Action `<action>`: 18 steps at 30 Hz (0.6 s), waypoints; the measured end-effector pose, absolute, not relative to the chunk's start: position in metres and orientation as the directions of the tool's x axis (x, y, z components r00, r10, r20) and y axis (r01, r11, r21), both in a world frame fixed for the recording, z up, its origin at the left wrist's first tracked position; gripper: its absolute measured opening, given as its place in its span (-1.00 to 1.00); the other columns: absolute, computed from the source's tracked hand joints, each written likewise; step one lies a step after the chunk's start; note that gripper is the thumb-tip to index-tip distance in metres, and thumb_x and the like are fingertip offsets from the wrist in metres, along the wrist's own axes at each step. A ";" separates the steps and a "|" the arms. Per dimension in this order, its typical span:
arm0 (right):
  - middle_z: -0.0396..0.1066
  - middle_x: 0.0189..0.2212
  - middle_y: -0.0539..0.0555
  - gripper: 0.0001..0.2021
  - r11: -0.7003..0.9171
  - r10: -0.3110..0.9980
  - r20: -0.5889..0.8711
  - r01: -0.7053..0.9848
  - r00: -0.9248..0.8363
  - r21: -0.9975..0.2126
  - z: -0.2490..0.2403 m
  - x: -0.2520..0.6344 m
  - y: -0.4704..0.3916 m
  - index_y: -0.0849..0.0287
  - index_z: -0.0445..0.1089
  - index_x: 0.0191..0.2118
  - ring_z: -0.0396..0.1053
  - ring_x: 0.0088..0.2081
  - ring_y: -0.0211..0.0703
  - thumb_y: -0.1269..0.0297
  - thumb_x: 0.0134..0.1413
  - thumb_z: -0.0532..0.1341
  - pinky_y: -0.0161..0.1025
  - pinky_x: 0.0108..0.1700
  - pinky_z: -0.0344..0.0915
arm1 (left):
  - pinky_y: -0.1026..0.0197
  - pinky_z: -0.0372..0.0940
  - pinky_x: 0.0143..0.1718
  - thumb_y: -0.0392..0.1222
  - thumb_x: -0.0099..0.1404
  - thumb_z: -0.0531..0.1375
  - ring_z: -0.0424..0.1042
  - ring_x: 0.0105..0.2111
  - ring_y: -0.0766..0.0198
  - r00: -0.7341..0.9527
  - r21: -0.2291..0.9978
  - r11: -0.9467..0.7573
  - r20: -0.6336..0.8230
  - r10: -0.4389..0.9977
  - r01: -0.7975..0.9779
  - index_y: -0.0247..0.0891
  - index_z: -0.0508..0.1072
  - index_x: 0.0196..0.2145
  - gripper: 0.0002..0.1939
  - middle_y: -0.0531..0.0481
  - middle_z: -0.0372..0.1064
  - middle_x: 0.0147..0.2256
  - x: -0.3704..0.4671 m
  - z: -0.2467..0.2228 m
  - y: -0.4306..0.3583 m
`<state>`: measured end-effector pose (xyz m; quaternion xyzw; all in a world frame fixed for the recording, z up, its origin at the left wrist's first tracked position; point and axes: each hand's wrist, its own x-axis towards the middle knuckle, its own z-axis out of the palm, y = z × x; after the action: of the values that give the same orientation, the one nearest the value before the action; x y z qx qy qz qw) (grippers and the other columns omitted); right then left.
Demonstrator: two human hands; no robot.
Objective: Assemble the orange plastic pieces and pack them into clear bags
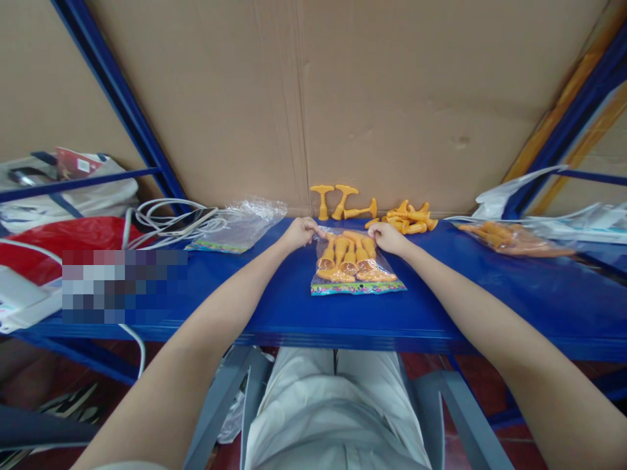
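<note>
A clear plastic bag lies flat on the blue table, its colourful printed strip towards me. Inside it are several orange T-handled plastic pieces lying side by side. My left hand pinches the bag's far left corner. At the far right corner, my right hand has its fingers closed on the bag edge. Just beyond the bag, two more orange pieces stand upright on their wide ends and one lies on its side. A loose pile of the same orange pieces sits behind my right hand.
Clear bags and coiled white cables lie to the left, near a red bag and a white power strip. Another bag of orange pieces rests on the right. Cardboard backs the blue table.
</note>
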<state>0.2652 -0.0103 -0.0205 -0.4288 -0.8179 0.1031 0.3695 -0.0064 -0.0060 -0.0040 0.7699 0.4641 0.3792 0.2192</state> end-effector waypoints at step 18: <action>0.53 -0.24 0.17 -0.74 0.365 0.902 0.257 0.931 -0.347 -0.024 0.009 0.250 -0.045 0.18 0.45 -0.38 0.43 -0.17 -0.07 0.57 0.01 0.05 -0.28 -0.24 0.19 | 0.22 0.31 -0.19 -0.44 0.19 0.07 0.46 -0.18 0.17 0.374 0.044 -0.426 0.403 0.836 0.904 -0.23 0.59 -0.40 -0.70 -0.07 0.42 -0.17 0.008 0.004 -0.026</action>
<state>0.2497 -0.0450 0.0094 -0.5598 -0.8184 -0.0630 0.1138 0.0081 -0.0265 0.0042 0.8237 0.5280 0.1854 -0.0920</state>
